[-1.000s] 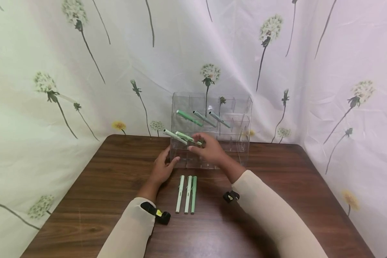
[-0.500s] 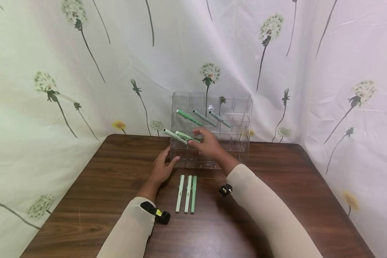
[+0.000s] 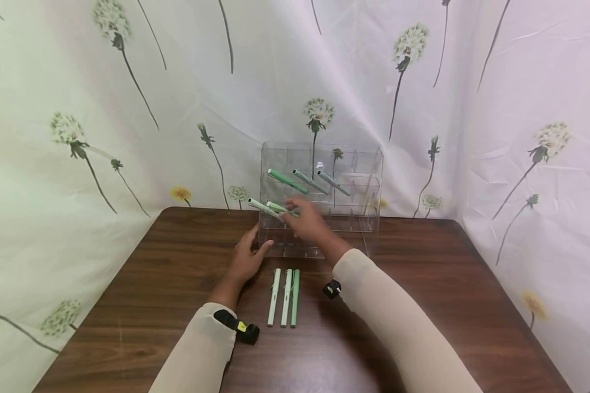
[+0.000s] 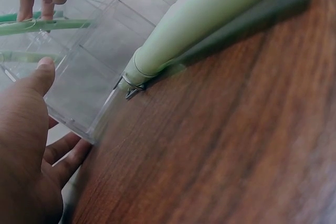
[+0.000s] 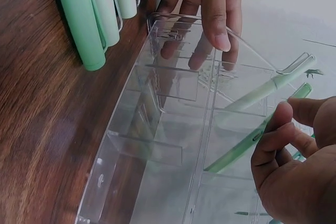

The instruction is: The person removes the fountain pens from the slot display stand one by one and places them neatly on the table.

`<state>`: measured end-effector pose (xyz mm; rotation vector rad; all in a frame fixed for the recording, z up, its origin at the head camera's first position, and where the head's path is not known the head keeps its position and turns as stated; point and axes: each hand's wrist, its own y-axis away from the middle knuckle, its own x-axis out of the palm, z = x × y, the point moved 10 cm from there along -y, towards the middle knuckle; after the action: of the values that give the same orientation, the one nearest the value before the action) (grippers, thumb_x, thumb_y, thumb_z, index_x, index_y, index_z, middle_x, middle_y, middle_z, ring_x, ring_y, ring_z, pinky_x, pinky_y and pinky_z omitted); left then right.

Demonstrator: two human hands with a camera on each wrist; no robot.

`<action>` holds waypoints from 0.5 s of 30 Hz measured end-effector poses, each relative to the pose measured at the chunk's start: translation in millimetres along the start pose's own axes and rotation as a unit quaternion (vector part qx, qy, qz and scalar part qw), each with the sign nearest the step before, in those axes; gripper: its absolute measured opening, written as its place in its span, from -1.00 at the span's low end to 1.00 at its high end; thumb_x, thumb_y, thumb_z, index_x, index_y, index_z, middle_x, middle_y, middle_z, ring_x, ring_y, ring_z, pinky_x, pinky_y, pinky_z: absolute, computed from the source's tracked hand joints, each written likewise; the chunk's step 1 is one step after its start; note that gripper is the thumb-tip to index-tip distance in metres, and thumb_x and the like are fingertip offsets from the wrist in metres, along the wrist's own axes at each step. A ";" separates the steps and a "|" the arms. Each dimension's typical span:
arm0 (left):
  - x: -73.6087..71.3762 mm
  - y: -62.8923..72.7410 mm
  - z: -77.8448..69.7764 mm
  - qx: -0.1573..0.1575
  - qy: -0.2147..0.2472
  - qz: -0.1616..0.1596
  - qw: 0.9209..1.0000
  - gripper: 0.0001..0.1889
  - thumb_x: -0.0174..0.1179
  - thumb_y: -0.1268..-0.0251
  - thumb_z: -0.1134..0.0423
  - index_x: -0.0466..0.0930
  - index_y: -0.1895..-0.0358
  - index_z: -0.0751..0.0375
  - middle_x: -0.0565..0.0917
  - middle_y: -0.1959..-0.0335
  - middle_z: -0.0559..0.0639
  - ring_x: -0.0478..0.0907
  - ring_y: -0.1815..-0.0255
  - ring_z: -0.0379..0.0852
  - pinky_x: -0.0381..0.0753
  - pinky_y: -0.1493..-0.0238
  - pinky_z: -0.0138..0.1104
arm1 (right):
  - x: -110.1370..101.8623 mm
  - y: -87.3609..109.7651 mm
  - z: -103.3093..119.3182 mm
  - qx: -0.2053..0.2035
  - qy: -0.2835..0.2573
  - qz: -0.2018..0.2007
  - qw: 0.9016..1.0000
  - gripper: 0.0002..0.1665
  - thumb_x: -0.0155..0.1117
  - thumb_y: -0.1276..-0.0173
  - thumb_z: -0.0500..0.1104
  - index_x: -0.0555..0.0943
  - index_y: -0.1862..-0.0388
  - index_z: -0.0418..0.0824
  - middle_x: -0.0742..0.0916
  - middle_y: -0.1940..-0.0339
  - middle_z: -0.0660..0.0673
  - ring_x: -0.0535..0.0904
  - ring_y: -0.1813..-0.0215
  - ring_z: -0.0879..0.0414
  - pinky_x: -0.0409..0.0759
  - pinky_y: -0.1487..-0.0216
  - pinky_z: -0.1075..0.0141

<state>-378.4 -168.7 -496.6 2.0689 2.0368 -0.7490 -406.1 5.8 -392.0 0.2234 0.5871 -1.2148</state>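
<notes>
In the head view my left hand (image 3: 247, 259) holds the lower left side of a clear acrylic pen rack (image 3: 344, 222). Its thumb lies over the front, and its fingers show through the side wall in the right wrist view. My right hand (image 3: 307, 221) is at the rack's middle tier, where thumb and fingers pinch a green pen (image 5: 239, 148) standing tilted in a compartment. Left of it leans a pale green pen (image 5: 262, 92), apart from the hand. Higher up, a bright green pen (image 3: 287, 181) and two grey-green pens (image 3: 311, 181) lean in the upper tier.
Two pale pens (image 3: 273, 297) and a green pen (image 3: 295, 298) lie side by side on the brown wooden table (image 3: 177, 284), in front of the rack. A white dandelion-print curtain (image 3: 216, 82) hangs directly behind the rack.
My right hand has shifted left along the green pen, toward its upper end, with the forearm following. My left hand stays at the rack's side. The table pens have not moved.
</notes>
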 end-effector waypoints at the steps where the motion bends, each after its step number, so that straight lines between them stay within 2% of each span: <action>1: 0.1 0.1 0.5 -0.001 0.002 -0.001 1.000 -0.22 0.28 -0.65 -0.07 0.17 -0.79 -0.12 0.43 -0.60 0.32 0.48 -0.58 0.32 0.65 -0.41 0.24 | 0.6 -0.3 0.0 0.002 0.002 -0.002 1.000 -0.45 0.29 -0.71 -0.10 0.52 -0.58 -0.17 0.63 -0.48 -0.34 0.65 0.50 0.07 0.75 0.37 0.21; 5: -0.3 0.7 -0.1 -0.002 0.003 -0.003 1.000 -0.22 0.28 -0.65 -0.07 0.18 -0.78 -0.13 0.43 -0.61 0.30 0.47 -0.59 0.32 0.65 -0.41 0.25 | 1.4 -1.0 0.3 0.007 0.009 -0.009 1.000 -0.53 0.26 -0.73 -0.08 0.60 -0.51 -0.15 0.65 -0.47 -0.32 0.70 0.49 -0.02 0.74 0.40 0.22; 10: 0.9 0.4 -0.5 -0.001 0.002 0.002 1.000 -0.20 0.27 -0.66 -0.08 0.15 -0.79 -0.12 0.40 -0.63 0.28 0.44 -0.61 0.33 0.64 -0.42 0.26 | 1.9 -2.7 -0.8 0.006 0.008 -0.014 1.000 -0.56 0.24 -0.74 -0.08 0.63 -0.48 -0.14 0.66 -0.46 -0.32 0.79 0.33 -0.34 0.74 0.41 0.22; 13: 0.9 0.7 -0.9 -0.002 0.003 0.003 1.000 -0.21 0.27 -0.66 -0.08 0.15 -0.79 -0.12 0.40 -0.64 0.27 0.43 -0.62 0.33 0.63 -0.42 0.27 | 3.0 -4.1 -1.5 0.006 0.007 -0.013 1.000 -0.57 0.23 -0.75 -0.09 0.64 -0.48 -0.14 0.66 -0.45 -0.32 0.80 0.30 -0.33 0.76 0.39 0.22; 15: 0.9 1.0 -0.8 -0.003 0.000 0.003 1.000 -0.21 0.26 -0.66 -0.09 0.15 -0.79 -0.12 0.39 -0.65 0.25 0.42 -0.63 0.32 0.63 -0.42 0.27 | 3.4 -4.8 -2.1 0.010 0.012 -0.014 1.000 -0.57 0.23 -0.75 -0.10 0.65 -0.47 -0.13 0.66 -0.44 -0.32 0.79 0.36 -0.21 0.78 0.39 0.22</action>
<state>-377.3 -167.6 -496.5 2.0704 2.0303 -0.7418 -410.4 2.3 -394.9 0.2466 0.6004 -1.2472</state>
